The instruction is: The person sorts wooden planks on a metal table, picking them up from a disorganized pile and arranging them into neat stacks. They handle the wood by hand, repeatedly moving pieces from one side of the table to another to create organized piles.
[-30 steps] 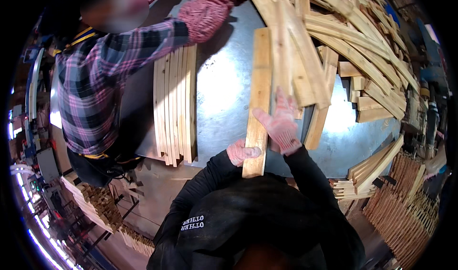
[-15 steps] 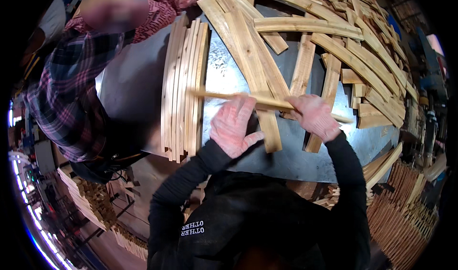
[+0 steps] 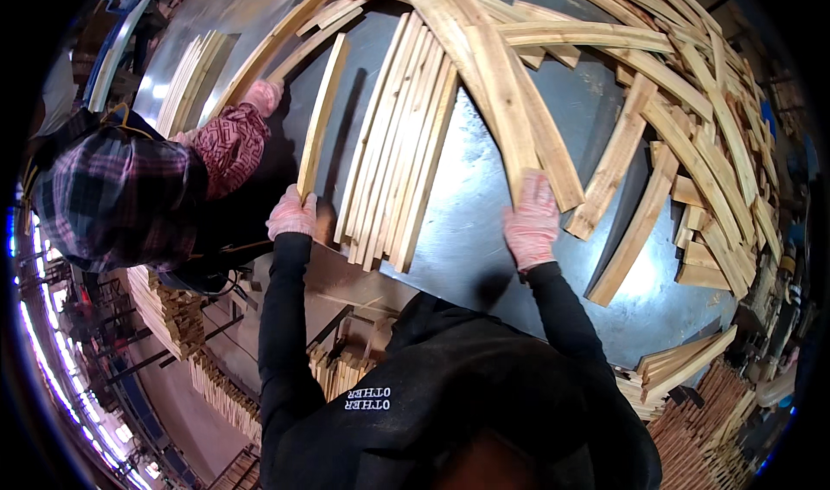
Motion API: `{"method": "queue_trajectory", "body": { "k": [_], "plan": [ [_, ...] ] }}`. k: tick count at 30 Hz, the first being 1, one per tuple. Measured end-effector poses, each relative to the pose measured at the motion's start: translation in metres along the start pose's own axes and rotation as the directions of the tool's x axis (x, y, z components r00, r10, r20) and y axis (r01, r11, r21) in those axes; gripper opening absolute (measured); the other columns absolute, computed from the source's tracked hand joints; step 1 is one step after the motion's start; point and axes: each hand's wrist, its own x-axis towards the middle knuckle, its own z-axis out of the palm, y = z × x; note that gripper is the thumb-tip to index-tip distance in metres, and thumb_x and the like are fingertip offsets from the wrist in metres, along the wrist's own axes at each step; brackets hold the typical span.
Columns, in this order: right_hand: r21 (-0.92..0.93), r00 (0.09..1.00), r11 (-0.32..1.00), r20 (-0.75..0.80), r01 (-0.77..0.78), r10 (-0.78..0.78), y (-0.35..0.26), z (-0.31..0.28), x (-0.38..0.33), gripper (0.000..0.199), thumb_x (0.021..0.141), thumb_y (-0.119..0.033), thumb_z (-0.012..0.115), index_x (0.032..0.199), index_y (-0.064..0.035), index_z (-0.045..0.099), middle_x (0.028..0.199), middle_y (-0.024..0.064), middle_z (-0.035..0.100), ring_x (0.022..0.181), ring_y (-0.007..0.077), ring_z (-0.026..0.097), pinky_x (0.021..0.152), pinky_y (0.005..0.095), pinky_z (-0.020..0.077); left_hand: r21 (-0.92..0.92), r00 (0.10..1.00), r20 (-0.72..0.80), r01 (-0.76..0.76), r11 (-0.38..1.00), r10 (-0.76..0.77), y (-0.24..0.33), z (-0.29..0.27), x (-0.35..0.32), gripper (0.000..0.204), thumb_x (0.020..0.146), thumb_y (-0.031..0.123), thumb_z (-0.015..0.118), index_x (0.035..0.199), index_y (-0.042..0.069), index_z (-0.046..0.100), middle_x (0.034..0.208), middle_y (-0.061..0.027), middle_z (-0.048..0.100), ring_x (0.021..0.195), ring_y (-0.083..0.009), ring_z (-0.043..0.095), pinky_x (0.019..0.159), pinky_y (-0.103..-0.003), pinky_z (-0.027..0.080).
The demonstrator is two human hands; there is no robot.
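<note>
My left hand (image 3: 292,213), in a pale pink glove, is closed round the near end of a wooden slat (image 3: 323,114). This slat stretches away from me, left of a row of slats (image 3: 399,140) set on edge side by side. In the same kind of glove, my right hand (image 3: 531,222) grips the near end of a curved wooden slat (image 3: 474,83). Its fingers lie over that end, and the thumb's place is hard to make out. Another curved slat (image 3: 545,144) lies close along its right side.
A co-worker (image 3: 121,187) in a plaid top stands at the left, a gloved hand on a long slat (image 3: 268,53). Loose slats (image 3: 700,135) pile up at the right of the metal table (image 3: 458,248). Stacked wood (image 3: 700,421) stands below its right edge.
My left hand has carried the slat leftward, from crosswise to lengthwise, past the row. My right hand has let go of it and taken a curved slat. The view has shifted left.
</note>
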Motion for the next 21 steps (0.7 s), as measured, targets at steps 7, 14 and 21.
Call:
{"method": "queue_trajectory", "body": {
  "k": [7, 14, 21],
  "plan": [
    [0.496, 0.992, 0.865, 0.123, -0.076, 0.017, 0.028, -0.032, -0.020, 0.077, 0.082, -0.005, 0.060, 0.153, -0.0063, 0.030, 0.151, 0.0234, 0.036, 0.140, 0.0412, 0.036, 0.116, 0.0441, 0.0323, -0.124, 0.736, -0.615, -0.443, 0.888, 0.282, 0.026, 0.018, -0.006, 0.061, 0.080, 0.034, 0.073, 0.128, 0.001, 0.053, 0.125, -0.0252, 0.056, 0.114, -0.0431, 0.056, 0.094, -0.051, 0.047],
    [0.047, 0.997, 0.997, -0.048, -0.058, 0.060, -0.008, -0.064, 0.100, 0.102, 0.075, -0.038, 0.079, 0.154, -0.0058, 0.023, 0.146, 0.0249, 0.041, 0.130, 0.0453, 0.045, 0.106, 0.0472, 0.0413, -0.215, 0.964, -0.173, -0.239, 0.947, 0.204, 0.106, 0.024, -0.056, 0.115, 0.068, 0.065, 0.076, 0.151, 0.001, 0.029, 0.154, -0.0314, 0.026, 0.142, -0.0494, 0.025, 0.117, -0.056, 0.021],
    [0.074, 0.957, 0.958, 0.112, -0.275, 0.266, 0.046, -0.050, 0.104, 0.108, 0.075, -0.042, 0.079, 0.156, -0.0067, 0.018, 0.140, 0.0259, 0.051, 0.125, 0.0381, 0.055, 0.104, 0.0410, 0.0450, -0.199, 0.837, -0.400, -0.477, 0.856, 0.373, 0.122, 0.034, -0.084, 0.112, 0.064, 0.064, 0.079, 0.144, -0.002, 0.037, 0.143, -0.0373, 0.033, 0.136, -0.0524, 0.029, 0.114, -0.065, 0.015]
  ]
}}
